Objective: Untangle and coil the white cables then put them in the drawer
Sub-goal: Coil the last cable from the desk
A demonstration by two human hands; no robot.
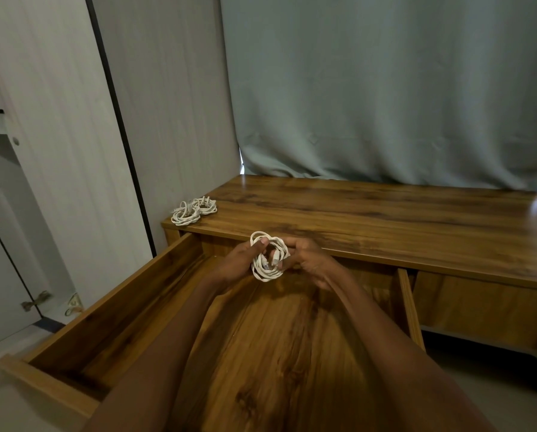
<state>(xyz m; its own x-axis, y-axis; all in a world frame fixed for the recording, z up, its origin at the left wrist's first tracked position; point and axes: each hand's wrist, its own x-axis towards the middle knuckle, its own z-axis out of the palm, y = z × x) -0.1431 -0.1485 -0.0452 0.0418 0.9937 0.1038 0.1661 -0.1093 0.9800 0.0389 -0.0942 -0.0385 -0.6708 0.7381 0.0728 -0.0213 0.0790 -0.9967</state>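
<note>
A coiled white cable (266,269) is held between both hands above the back of the open wooden drawer (105,319). My left hand (240,260) grips its left side, thumb on top of the loops. My right hand (307,260) holds its right side, fingers curled around the coil. The cable's plug ends lie inside the coil. Two more coiled white cables (194,211) lie side by side, touching, on the far left corner of the wooden desk top (370,213). The drawer's bottom shows only bare wood.
A grey curtain (385,88) hangs behind the desk. A pale cabinet door (42,151) with hinges stands to the left of the drawer. The drawer's right wall (410,307) sits beside a closed drawer front at the right.
</note>
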